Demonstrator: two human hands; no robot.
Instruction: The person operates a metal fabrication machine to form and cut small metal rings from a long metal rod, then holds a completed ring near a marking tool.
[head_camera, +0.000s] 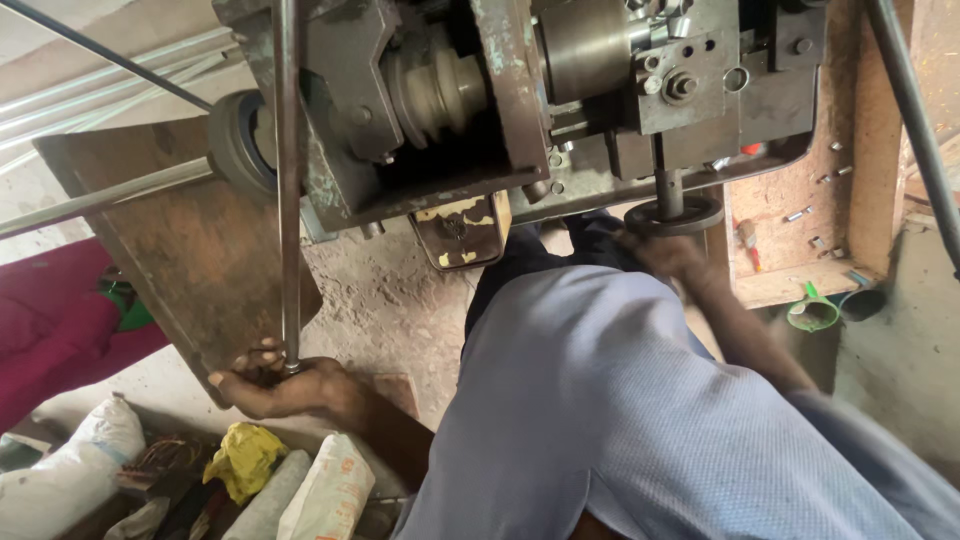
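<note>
My left hand (285, 385) is closed around the lower end of a long thin metal lever rod (289, 180) that runs up to the top of a dark lathe-like machine (500, 100). My right hand (672, 252), blurred, rests on a round black handwheel (676, 216) under the machine's carriage. My light blue shirt (620, 420) fills the lower middle and hides part of both arms.
A rusty steel plate (190, 250) leans at the left. Long metal bars (100, 195) feed into the machine from the left. White sacks (80, 460) and a yellow rag (243, 458) lie at the bottom left. A wooden tray (830, 250) with small parts sits right, a green ring (812, 312) beside it.
</note>
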